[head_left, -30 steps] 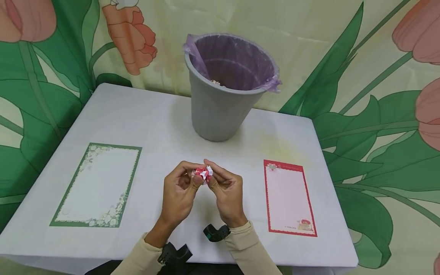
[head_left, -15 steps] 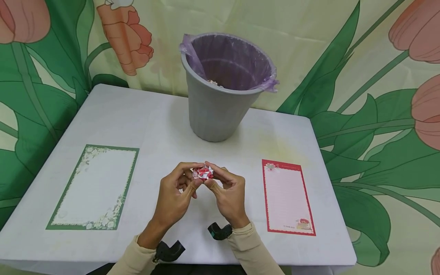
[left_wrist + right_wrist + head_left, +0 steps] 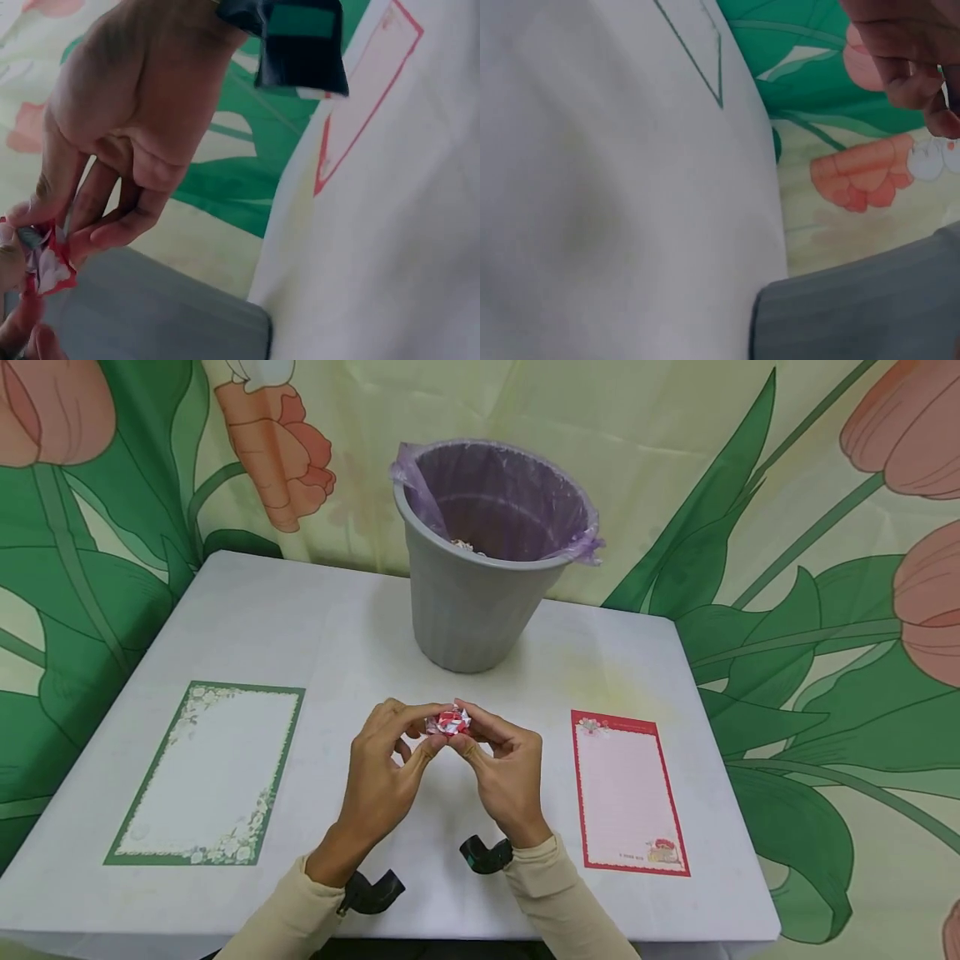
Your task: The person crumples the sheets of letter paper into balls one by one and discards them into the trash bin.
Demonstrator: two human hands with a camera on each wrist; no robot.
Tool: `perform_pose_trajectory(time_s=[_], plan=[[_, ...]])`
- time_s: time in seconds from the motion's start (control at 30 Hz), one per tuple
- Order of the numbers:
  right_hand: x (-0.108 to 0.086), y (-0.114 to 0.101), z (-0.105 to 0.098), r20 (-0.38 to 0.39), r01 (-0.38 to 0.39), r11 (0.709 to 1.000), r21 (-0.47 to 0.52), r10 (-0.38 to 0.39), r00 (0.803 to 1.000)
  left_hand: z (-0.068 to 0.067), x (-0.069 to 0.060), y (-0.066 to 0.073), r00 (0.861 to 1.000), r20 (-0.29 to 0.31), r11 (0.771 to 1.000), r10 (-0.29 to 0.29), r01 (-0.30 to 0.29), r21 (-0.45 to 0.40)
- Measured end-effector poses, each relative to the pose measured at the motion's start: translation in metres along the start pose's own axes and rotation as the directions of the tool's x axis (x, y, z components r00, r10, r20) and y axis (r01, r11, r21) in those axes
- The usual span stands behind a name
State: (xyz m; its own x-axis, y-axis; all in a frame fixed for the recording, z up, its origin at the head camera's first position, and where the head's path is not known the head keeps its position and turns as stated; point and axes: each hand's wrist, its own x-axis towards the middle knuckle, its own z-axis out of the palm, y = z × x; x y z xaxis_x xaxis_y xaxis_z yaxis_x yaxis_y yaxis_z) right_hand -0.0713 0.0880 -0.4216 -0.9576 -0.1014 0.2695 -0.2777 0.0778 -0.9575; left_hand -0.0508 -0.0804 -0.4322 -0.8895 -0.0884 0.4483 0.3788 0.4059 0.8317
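A small crumpled red-and-silver wrapper [image 3: 453,721] is held between both hands above the middle of the table, in front of the bin. My left hand [image 3: 381,768] pinches its left side between thumb and index finger. From the other side, my right hand [image 3: 512,774] pinches it the same way. The left wrist view shows the wrapper [image 3: 52,268] closer, loose and folded at its edges, with the right hand [image 3: 139,112] on it. Whether anything lies inside cannot be made out. The right wrist view catches only part of a hand [image 3: 915,67]; the wrapper is out of sight there.
A grey bin [image 3: 472,610] lined with a purple bag stands at the back of the white-covered table [image 3: 337,627], some pale bits [image 3: 467,547] inside. A green-bordered sheet [image 3: 206,777] lies left, a red-bordered sheet [image 3: 628,793] right. A printed curtain [image 3: 660,410] hangs behind.
Both hands keep their pinch on the wrapper. It has turned and changed shape between the fingers, and the hands have risen slightly in the head view.
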Motion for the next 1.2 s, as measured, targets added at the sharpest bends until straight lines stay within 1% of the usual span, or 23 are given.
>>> perform_pose_trajectory(time_s=[0.07, 0.17, 0.27, 0.47, 0.63, 0.73, 0.9, 1.03, 1.2], plan=[[0.002, -0.002, 0.0, 0.0, -0.011, 1.0, 0.007, 0.011, 1.0, 0.0, 0.004, 0.001, 1.0, -0.01, 1.0, 0.012, -0.012, 0.017], [0.005, -0.006, -0.002, 0.003, -0.022, 1.0, 0.013, 0.022, 1.0, -0.001, 0.009, 0.001, 0.999, -0.006, 0.999, 0.041, -0.041, 0.014], [0.009, -0.01, -0.004, 0.016, -0.03, 0.999, 0.035, 0.03, 0.999, -0.003, 0.014, 0.003, 0.996, 0.009, 0.996, 0.089, -0.089, -0.007], [0.019, -0.022, -0.013, 0.059, -0.048, 0.995, 0.09, 0.043, 0.997, -0.009, 0.028, 0.009, 0.982, 0.006, 0.982, 0.189, -0.189, -0.025], [0.029, -0.033, -0.019, 0.069, -0.04, 0.996, 0.079, 0.034, 0.997, -0.013, 0.041, 0.015, 0.971, 0.004, 0.97, 0.24, -0.24, -0.025], [0.035, -0.039, -0.021, 0.062, -0.005, 0.998, 0.055, 0.001, 0.998, -0.015, 0.05, 0.018, 0.966, 0.015, 0.966, 0.258, -0.258, -0.019], [0.042, -0.044, -0.023, 0.035, 0.09, 0.996, -0.026, -0.089, 0.995, -0.018, 0.062, 0.021, 0.962, 0.04, 0.963, 0.27, -0.27, -0.012], [0.046, -0.047, -0.025, 0.026, 0.159, 0.983, -0.09, -0.158, 0.987, -0.02, 0.07, 0.023, 0.957, 0.061, 0.959, 0.284, -0.284, -0.002], [0.052, -0.052, -0.027, 0.025, 0.224, 0.964, -0.146, -0.222, 0.975, -0.022, 0.08, 0.028, 0.945, 0.082, 0.947, 0.317, -0.319, 0.014]])
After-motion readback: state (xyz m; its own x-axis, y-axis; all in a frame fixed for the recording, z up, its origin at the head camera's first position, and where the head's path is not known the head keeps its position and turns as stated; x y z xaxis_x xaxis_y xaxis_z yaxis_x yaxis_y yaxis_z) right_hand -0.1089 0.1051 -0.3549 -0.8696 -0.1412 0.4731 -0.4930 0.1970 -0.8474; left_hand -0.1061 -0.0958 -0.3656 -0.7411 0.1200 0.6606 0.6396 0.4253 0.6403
